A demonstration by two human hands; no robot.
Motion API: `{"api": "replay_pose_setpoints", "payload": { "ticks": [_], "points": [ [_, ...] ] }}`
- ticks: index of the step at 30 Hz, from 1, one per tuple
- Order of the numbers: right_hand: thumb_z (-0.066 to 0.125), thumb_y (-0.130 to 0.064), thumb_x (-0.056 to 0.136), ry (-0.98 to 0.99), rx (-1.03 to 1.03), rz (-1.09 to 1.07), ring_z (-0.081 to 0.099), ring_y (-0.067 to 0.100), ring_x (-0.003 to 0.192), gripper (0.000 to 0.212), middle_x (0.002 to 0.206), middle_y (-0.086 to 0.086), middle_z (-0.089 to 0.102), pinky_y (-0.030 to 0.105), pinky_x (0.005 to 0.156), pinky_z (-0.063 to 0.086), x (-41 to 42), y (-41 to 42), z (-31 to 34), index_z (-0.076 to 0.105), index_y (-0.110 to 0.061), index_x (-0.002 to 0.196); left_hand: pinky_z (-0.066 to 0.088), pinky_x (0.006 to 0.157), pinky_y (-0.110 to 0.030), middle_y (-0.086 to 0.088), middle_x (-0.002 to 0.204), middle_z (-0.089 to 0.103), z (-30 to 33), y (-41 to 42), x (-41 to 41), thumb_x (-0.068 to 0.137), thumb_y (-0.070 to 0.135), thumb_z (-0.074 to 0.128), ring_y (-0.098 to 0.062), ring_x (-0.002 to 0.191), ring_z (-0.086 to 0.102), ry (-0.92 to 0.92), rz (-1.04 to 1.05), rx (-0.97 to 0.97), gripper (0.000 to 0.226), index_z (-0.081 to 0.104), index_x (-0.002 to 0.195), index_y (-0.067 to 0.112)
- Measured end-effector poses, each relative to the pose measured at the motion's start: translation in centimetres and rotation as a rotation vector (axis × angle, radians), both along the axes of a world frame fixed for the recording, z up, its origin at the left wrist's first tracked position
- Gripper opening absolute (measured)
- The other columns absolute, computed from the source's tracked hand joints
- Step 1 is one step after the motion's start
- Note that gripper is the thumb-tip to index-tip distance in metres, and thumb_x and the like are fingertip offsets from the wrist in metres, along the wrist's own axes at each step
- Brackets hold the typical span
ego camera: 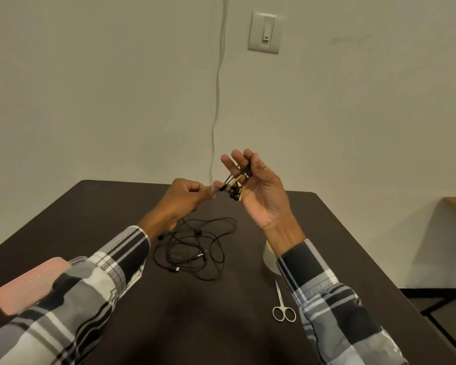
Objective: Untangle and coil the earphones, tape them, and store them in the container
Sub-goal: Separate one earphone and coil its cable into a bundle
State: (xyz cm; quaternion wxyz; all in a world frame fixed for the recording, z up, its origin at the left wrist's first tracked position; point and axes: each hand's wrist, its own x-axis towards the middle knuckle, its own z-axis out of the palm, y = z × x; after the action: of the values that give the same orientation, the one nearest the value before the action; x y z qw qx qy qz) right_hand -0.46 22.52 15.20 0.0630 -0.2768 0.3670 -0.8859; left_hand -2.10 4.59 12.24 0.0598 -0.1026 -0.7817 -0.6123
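While coiled, earphones (236,184) across right hand (258,191).

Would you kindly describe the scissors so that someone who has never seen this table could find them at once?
Start at the dark brown table and go to its near right part, beside the person's right plaid sleeve. The scissors lie flat there, nearer than the white tape roll, blades pointing away. They are the only shiny metal thing, small with two round finger loops, unlike the black tangled earphones to their left.

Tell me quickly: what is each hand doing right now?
Left hand: pinches the plug end of the coiled earphones.
Right hand: holds the coiled earphones, cord wrapped round its fingers.
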Motion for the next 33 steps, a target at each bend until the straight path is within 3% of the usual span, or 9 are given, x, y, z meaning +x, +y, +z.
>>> {"api": "replay_pose_setpoints", "payload": {
  "ticks": [6,11,14,17,19,22,24,30,33],
  "points": [
    [0.047,-0.019,0.105,0.097,0.379,-0.324,0.068,0.023,0.114,0.023,0.103,0.007,0.077,0.034,0.099,0.048,-0.9,-1.3,-0.7,0.066,-0.007,0.108,0.035,0.049,-0.014,-0.001,0.056,0.047,-0.7,-0.1,0.5,0.092,0.041,0.064,-0.008,0.048,0.038,0.048,-0.074,-0.231,0.029,0.078,0.073,0.024],
    [0.053,-0.017,0.103,0.290,0.947,-0.526,0.071,0.027,0.087,0.025,0.101,0.009,0.077,0.040,0.068,0.054,-1.2,-1.4,-1.7,0.071,0.000,0.101,0.036,0.057,-0.027,-0.018,0.064,0.063,1.1,-1.6,0.7,0.088,0.038,0.070,-0.016,0.055,0.041,0.071,-0.072,-0.250,0.023,0.079,0.072,0.024],
    [0.055,-0.017,0.103,0.304,1.063,-0.513,0.059,0.014,0.057,0.031,0.097,0.007,0.077,0.027,0.054,0.049,-1.2,-1.2,-1.9,0.068,0.011,0.099,0.032,0.045,-0.014,0.006,0.052,0.058,2.2,-2.4,0.9,0.082,0.046,0.072,-0.002,0.042,0.036,0.083,-0.049,-0.242,0.029,0.077,0.067,0.021],
    [0.055,-0.016,0.103,0.271,1.071,-0.445,0.067,0.044,0.098,0.029,0.102,0.013,0.077,0.053,0.090,0.054,-1.1,-0.9,-1.9,0.070,0.008,0.105,0.033,0.042,-0.008,0.008,0.048,0.054,3.4,-2.3,1.1,0.083,0.042,0.072,-0.001,0.039,0.037,0.148,-0.060,-0.261,0.030,0.077,0.068,0.016],
    [0.053,-0.016,0.103,0.277,1.046,-0.361,0.066,0.040,0.109,0.028,0.106,0.017,0.076,0.054,0.102,0.047,-1.1,-0.7,-1.8,0.069,0.006,0.110,0.036,0.045,-0.002,0.008,0.052,0.062,4.3,-2.0,1.1,0.084,0.038,0.073,0.004,0.041,0.046,0.200,-0.057,-0.277,0.028,0.076,0.068,0.015],
    [0.053,-0.018,0.103,0.259,0.986,-0.232,0.068,0.013,0.109,0.026,0.108,0.015,0.076,0.023,0.100,0.046,-0.9,-0.6,-1.6,0.070,0.000,0.112,0.039,0.049,-0.002,-0.007,0.062,0.067,5.4,-2.1,1.0,0.084,0.036,0.074,0.004,0.046,0.051,0.238,-0.040,-0.276,0.028,0.076,0.071,0.011],
    [0.053,-0.018,0.103,0.260,0.943,-0.153,0.067,0.006,0.106,0.024,0.107,0.012,0.076,0.011,0.092,0.044,-0.7,-0.5,-1.4,0.070,-0.003,0.111,0.038,0.050,-0.001,0.006,0.053,0.064,5.9,-2.1,0.9,0.084,0.035,0.074,0.006,0.045,0.053,0.242,-0.043,-0.267,0.031,0.075,0.075,0.006],
    [0.051,-0.015,0.102,0.222,0.749,0.011,0.061,0.032,0.124,0.020,0.098,0.012,0.077,0.040,0.114,0.039,-0.6,0.0,-1.1,0.069,-0.009,0.101,0.036,0.047,-0.008,0.015,0.043,0.053,5.7,-1.8,0.2,0.083,0.042,0.074,0.000,0.037,0.039,0.170,-0.050,-0.151,0.036,0.073,0.074,0.007],
    [0.045,-0.013,0.103,0.151,0.578,0.054,0.063,0.033,0.122,0.022,0.093,0.012,0.077,0.035,0.104,0.047,-0.3,-0.2,-0.8,0.065,-0.006,0.095,0.036,0.049,-0.016,0.009,0.051,0.056,5.2,-1.9,0.0,0.079,0.051,0.074,-0.004,0.042,0.032,0.127,-0.030,-0.078,0.037,0.075,0.071,0.016]
  ]
}}
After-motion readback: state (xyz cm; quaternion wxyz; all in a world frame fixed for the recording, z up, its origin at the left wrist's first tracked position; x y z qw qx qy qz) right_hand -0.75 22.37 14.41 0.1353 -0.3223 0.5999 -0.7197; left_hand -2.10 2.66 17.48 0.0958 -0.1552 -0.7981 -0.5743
